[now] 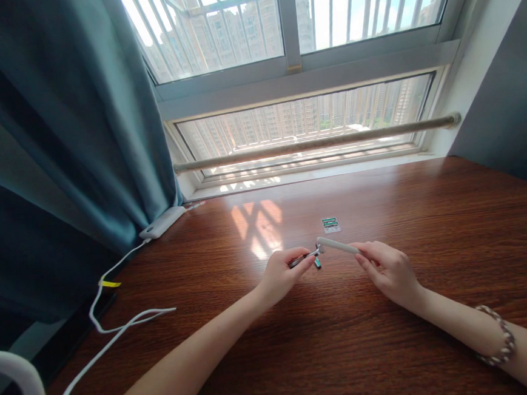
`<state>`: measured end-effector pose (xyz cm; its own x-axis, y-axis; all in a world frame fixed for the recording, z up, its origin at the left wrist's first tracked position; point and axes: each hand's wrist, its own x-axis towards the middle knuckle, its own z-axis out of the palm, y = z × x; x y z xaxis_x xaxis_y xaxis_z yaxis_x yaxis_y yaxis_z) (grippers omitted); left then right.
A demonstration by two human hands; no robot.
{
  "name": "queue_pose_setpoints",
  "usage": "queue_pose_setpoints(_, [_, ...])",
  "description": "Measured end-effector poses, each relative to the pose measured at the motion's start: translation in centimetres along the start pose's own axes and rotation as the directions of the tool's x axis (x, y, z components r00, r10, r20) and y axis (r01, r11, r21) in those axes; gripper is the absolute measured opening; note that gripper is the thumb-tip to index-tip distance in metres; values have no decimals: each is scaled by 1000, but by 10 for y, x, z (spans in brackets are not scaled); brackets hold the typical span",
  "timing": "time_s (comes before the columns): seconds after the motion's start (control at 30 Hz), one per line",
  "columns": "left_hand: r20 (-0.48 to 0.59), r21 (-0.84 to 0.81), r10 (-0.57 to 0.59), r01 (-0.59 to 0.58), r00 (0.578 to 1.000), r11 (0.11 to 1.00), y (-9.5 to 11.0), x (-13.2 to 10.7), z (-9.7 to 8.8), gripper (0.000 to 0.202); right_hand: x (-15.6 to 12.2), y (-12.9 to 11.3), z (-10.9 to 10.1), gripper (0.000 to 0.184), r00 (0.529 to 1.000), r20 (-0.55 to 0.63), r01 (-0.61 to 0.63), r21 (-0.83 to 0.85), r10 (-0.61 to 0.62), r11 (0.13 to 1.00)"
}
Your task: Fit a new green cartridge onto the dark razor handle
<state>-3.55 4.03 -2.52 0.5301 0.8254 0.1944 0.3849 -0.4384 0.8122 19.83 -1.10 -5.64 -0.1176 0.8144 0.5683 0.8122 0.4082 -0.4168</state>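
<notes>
At the far left, a blue-green curtain [96, 101] hung in deep folds, and a thick white curved tube [19, 369] rose into the lower corner. A white cable [90, 311] with a yellow tag [111, 284] looped up to a slim white device [163, 223], which lay at the back left of a glossy, reddish-brown wooden bench [303, 352]. Next came a patch of sunlight [261, 225] crossed by shadow, short of a window [289, 13] with bars and tall buildings outside and a horizontal rail [314, 145] across its lower pane.

Near the middle of the bench, the person's left hand [281, 273] pinched a small razor [305, 257] by its dark handle between thumb and fingers, the silvery head pointing right. Just below that head was a small green-and-black piece [317, 263]. A pale, slender rod [338, 244] angled down from the razor's head to the right; whether the two touched could not be told. Farther back lay a clear holder [332, 229] with green-and-black strips. The right hand [390, 269] pinched the rod's near end, and a beaded bracelet [502, 334] circled that forearm
</notes>
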Motion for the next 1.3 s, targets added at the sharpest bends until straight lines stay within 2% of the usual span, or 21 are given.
queue_pose_setpoints(0.1, [-52,24,-11,13,999,1000,-1,0,1,34,0,-2,-1,25,1000,4,28,-21,-28,999])
queue_pose_setpoints(0.27, [-119,12,-51,53,992,999,-4,0,1,31,1,3,3,25,998,7,-68,-70,69,995])
queue_pose_setpoints(0.37, [-138,13,-76,79,987,997,-6,1,1,30,1,5,5,24,995,-33,-94,-33,93,995])
queue_pose_setpoints(0.53, [-158,32,-53,58,986,998,-7,1,1,29,1,-1,1,24,999,23,37,-30,-36,999])
queue_pose_setpoints(0.6, [-156,35,-44,50,987,998,-6,1,2,28,1,-2,1,24,999,26,38,-59,-37,998])
queue_pose_setpoints(0.77, [-122,-8,-83,82,989,997,-6,0,3,30,1,4,6,26,998,-14,-59,-82,58,995])
queue_pose_setpoints(0.87, [-108,-39,-110,107,988,994,-7,1,3,33,1,6,7,27,993,-41,-111,-37,110,993])
queue_pose_setpoints(0.97, [-96,-94,-139,130,986,987,-6,3,3,37,1,3,5,27,998,-5,-56,29,56,998])
queue_pose_setpoints(1.07, [-36,-192,-156,146,987,971,-4,4,2,38,1,1,3,25,999,47,-7,35,5,999])
queue_pose_setpoints(1.23, [75,-336,-220,232,973,913,1,4,2,43,2,6,7,27,992,19,-129,69,128,989])
queue_pose_setpoints(1.3, [104,-385,-242,264,965,884,2,4,2,45,1,6,7,29,992,24,-127,111,125,986])
